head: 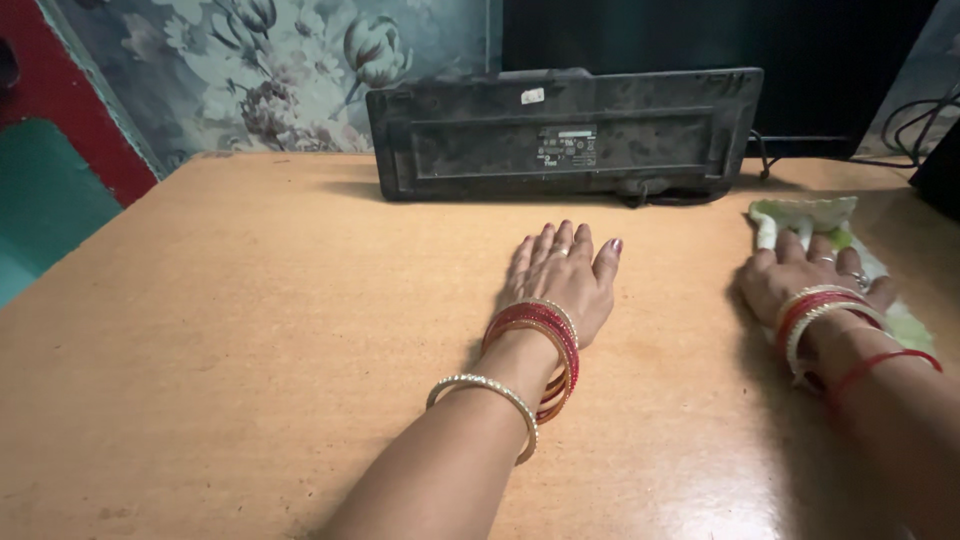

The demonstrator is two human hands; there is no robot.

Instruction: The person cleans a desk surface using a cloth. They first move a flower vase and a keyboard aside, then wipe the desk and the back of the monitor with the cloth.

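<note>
The left hand (562, 275) lies flat, palm down and holding nothing, on the bare wooden counter (250, 330), fingers close together and pointing away from the person. Red and gold bangles (535, 345) ring its wrist. Well ahead of its fingertips, a black keyboard (565, 132) stands on its long edge, leaning back with its dusty underside facing the person. Well off to this hand's right, the right hand (805, 280) presses flat, fingers spread, on a crumpled white and pale green cloth (815, 215), which shows beyond the fingertips and along the far side of the wrist. Behind the keyboard hangs floral wallpaper (280, 70).
</note>
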